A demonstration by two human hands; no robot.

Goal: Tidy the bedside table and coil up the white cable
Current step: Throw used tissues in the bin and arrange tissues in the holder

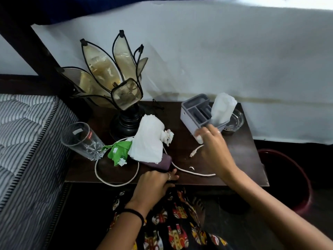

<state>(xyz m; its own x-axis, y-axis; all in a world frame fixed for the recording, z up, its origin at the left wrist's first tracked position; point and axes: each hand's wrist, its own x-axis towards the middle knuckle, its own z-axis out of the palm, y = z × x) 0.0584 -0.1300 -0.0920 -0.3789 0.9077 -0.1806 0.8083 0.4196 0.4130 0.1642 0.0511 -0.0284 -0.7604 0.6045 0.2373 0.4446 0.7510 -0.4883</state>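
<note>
Head view. Clearing step in hand, by my judgement. My right hand [210,137] pinches a crumpled white tissue [222,110] above the grey plastic organiser box [193,110]; a clear glass ashtray [235,121] sits behind. My left hand [156,183] rests at the front edge of the dark wooden bedside table [234,159], fingers curled, touching a purple pouch [162,162]; whether it grips, I cannot tell. The white cable [117,181] lies uncoiled in loops, partly under the pouch and a white paper napkin [147,141]. Next: bin the tissue, lift napkin and green wrapper [119,149]. Tilted drinking glass [81,139] and petal-shaped lamp [111,78] crowd the left.
</note>
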